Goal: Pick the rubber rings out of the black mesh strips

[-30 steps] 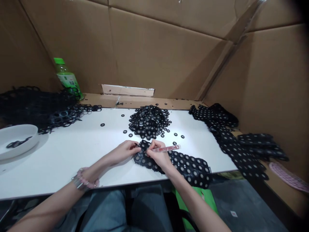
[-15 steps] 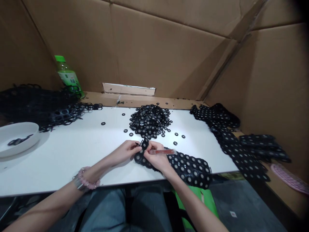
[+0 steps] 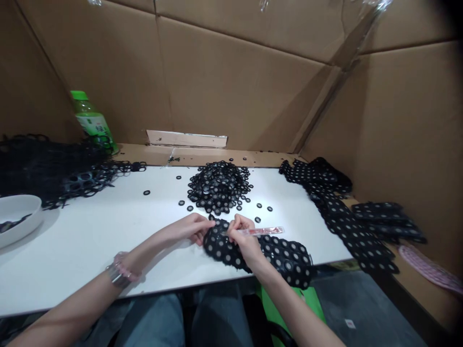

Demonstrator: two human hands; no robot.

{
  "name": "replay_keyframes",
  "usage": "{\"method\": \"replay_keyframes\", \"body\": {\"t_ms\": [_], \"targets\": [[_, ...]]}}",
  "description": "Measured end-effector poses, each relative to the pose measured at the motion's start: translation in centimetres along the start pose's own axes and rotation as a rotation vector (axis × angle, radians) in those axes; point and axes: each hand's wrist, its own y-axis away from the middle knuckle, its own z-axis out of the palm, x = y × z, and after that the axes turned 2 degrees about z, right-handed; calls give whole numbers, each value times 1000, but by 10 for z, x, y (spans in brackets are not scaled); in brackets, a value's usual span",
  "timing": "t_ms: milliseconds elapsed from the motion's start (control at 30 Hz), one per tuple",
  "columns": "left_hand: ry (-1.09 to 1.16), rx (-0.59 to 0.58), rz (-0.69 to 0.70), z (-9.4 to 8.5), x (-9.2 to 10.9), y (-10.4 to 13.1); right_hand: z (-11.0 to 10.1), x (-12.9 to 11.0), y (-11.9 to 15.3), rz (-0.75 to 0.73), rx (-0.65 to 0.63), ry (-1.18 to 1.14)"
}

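Observation:
A black strip with rows of pale round dots lies along the front edge of the white table. My left hand pinches its left end between thumb and fingers. My right hand is over the strip, closed on a thin clear tool with a reddish inside; the tool's tip points left at the strip. Behind my hands is a heap of small black rings with pale centres, with several loose ones around it.
A white bowl and a tangle of black loops are at the left, beside a green bottle. More dotted strips hang over the right table edge. Cardboard walls stand behind and at the right.
My right hand has moved slightly away from my left hand, with the tool still in it. The left end of the strip now lies flatter and more spread. The camera view has shifted a little.

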Motion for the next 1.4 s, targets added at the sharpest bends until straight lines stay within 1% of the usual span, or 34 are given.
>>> {"method": "replay_keyframes", "body": {"t_ms": [100, 167, 233, 333, 433, 500, 567, 700, 867, 1033, 1200, 1267, 1400], "targets": [[-46, 15, 17, 0, 0, 2, -1, 1, 0, 17, -8, -29], [-122, 34, 85, 3, -1, 1, -1, 2, 0, 24, -13, -32], [-206, 83, 167, 6, -2, 0, -1, 2, 0, 27, -13, -24], [-271, 125, 207, 8, -5, -1, 0, 0, 2, 16, 50, 50], [-278, 161, 202, 7, -9, 1, 2, -2, 2, 18, 81, 179], [-286, 201, 212, 7, -11, 3, 3, -3, 2, 34, 42, 248], [-267, 214, 221, 8, -12, 5, 4, -2, 2, 48, 9, 287], [-209, 205, 244, 12, -14, 7, 3, 2, 0, 67, -35, 295], [-246, 235, 308, 15, -15, 8, 3, 3, -1, 89, -50, 291], [-270, 300, 370, 17, -16, 9, 8, 2, 2, -2, -31, 474], [-160, 277, 379, 19, -14, 10, 11, 4, 4, -58, -14, 568], [-118, 264, 359, 20, -12, 9, 8, 2, 2, -40, -24, 490], [-62, 303, 261, 22, -8, 4, -7, -6, 0, 28, -29, 43]]}}
